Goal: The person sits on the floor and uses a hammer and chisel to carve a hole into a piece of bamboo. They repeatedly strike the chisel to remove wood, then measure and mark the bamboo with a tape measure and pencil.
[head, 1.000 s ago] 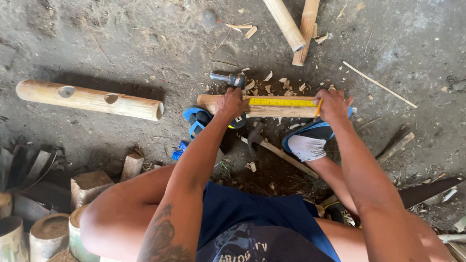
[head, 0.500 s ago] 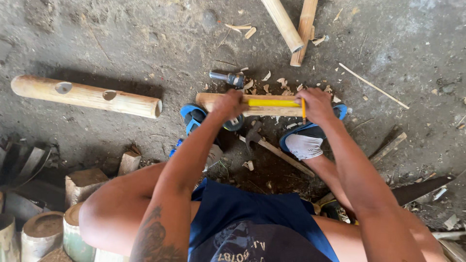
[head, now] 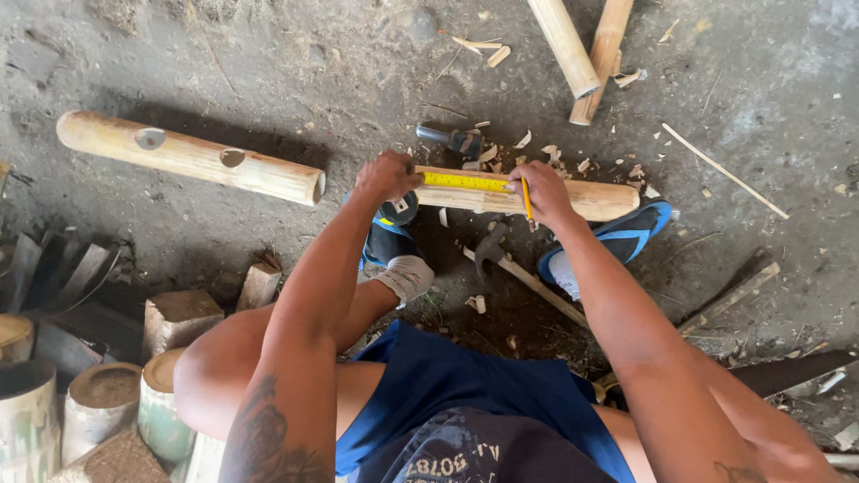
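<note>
Lying on the ground between two blue sandals (head: pixel 626 234), short bamboo piece (head: pixel 573 197), yellow tape measure (head: pixel 465 182) stretched along it, tape case pinned by closed left hand (head: pixel 386 176), pencil (head: pixel 527 200) pinched in right hand (head: pixel 544 192) fingers, hammer (head: pixel 501 259) just beside.

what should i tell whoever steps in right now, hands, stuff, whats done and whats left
Left hand: presses the tape measure case at the near end of the short bamboo piece.
Right hand: holds a pencil, tip at the far end of the yellow tape.
The tape lies stretched along the bamboo, which rests on the ground in front of both feet.
Nearby: a hammer between the feet, a long bamboo pole with two holes to the left.
Done: tape laid out. No pencil mark visible yet; marking seems left.
</note>
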